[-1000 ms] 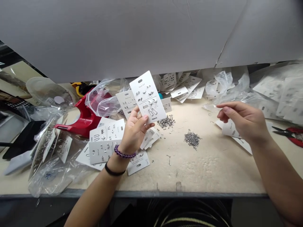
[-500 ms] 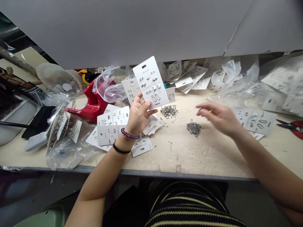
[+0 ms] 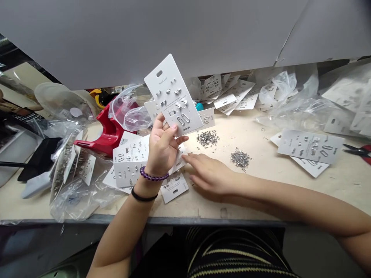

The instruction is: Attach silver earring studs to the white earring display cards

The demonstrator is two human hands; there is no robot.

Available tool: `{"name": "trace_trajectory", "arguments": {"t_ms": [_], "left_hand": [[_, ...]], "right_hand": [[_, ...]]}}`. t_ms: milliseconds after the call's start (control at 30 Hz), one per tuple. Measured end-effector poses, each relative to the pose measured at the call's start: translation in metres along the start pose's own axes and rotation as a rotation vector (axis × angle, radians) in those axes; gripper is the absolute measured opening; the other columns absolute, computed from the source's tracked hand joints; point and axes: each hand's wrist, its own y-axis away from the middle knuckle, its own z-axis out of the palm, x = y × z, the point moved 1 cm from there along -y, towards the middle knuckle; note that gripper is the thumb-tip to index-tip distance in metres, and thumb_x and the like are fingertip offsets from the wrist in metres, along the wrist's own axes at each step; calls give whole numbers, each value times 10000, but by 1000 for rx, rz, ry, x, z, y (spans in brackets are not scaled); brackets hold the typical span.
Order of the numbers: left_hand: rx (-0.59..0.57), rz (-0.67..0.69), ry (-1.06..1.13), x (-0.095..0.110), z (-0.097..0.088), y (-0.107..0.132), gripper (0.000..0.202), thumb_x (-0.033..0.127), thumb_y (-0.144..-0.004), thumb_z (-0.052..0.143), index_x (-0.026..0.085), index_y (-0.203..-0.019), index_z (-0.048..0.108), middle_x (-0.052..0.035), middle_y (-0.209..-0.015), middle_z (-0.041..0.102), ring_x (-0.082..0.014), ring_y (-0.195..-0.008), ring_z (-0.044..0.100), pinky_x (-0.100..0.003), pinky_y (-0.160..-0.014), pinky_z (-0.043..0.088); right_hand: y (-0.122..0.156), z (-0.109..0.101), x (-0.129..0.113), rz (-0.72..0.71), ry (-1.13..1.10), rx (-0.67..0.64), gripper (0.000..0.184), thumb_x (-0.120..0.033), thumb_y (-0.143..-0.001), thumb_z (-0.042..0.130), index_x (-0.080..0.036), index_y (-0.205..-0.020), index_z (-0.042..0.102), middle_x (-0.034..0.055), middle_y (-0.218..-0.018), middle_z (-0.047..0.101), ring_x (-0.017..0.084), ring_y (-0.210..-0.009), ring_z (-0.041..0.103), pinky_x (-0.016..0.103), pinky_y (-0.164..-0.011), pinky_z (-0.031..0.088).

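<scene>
Between the thumb and fingers of my left hand (image 3: 164, 144) is a white earring card (image 3: 174, 98), raised above the table and tilted to the left. Several pairs of studs and small hoops are fixed on its face. My right hand (image 3: 213, 173) reaches low across the table, fingers stretched toward the loose cards below my left hand; whether the fingertips touch a card I cannot tell. One card (image 3: 175, 188) lies just left of that hand. Beyond it are a pile of small metal earring backs (image 3: 207, 138) and a heap of thin metal pieces (image 3: 240, 158).
Left of my hands stand a red tape dispenser (image 3: 106, 131) and filled plastic bags (image 3: 77, 202). More carded earrings (image 3: 310, 146) lie at right near red-handled cutters (image 3: 359, 151). Clear plastic bags (image 3: 301, 112) line the back, below a grey panel (image 3: 185, 34).
My right hand has swung from the right side of the table leftward and down, to beside my left hand. The held card has shifted left and tilts more.
</scene>
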Motion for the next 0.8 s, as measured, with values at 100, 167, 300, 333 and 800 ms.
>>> {"name": "trace_trajectory", "arguments": {"t_ms": [100, 167, 300, 333, 800], "left_hand": [[10, 2, -3, 0, 0, 1, 312, 122, -722, 557, 255, -1000, 510, 20, -861, 611, -92, -695, 590, -179, -553, 519], [25, 0, 4, 0, -1, 1, 321, 114, -731, 547, 258, -1016, 509, 18, -871, 614, -96, -718, 594, -185, -577, 527], [43, -17, 3, 0, -4, -2, 317, 109, -765, 506, 264, -1041, 505, 13, -914, 616, -108, -784, 597, -210, -640, 540], [47, -29, -2, 0, -5, -2, 315, 109, -771, 497, 263, -1047, 505, 9, -933, 617, -110, -795, 597, -208, -640, 539], [75, -144, 57, -2, -8, -3, 364, 92, -814, 442, 266, -1131, 485, -4, -1001, 630, -115, -870, 596, -222, -722, 539]], "right_hand": [[2, 1, -5, -77, 29, -5, 548, -216, -833, 411, 25, -1306, 280, 209, -1131, 527, 242, -958, 525, 384, -801, 471], [4, -4, -2, -47, 14, -40, 646, -247, -832, 427, 31, -1352, 163, 175, -983, 603, 215, -782, 576, 353, -673, 503], [10, -31, 29, 69, 53, -22, 487, -253, -864, 395, -79, -1313, 317, 89, -860, 647, 176, -657, 591, 312, -578, 499], [10, -38, 40, 62, 99, 13, 399, -245, -875, 381, -93, -1242, 419, 95, -903, 644, 188, -744, 595, 325, -630, 502], [7, -45, 83, -19, 360, -143, 536, -409, -897, 377, -76, -1317, 365, 128, -1369, 339, 257, -1256, 311, 458, -1036, 274]]}}
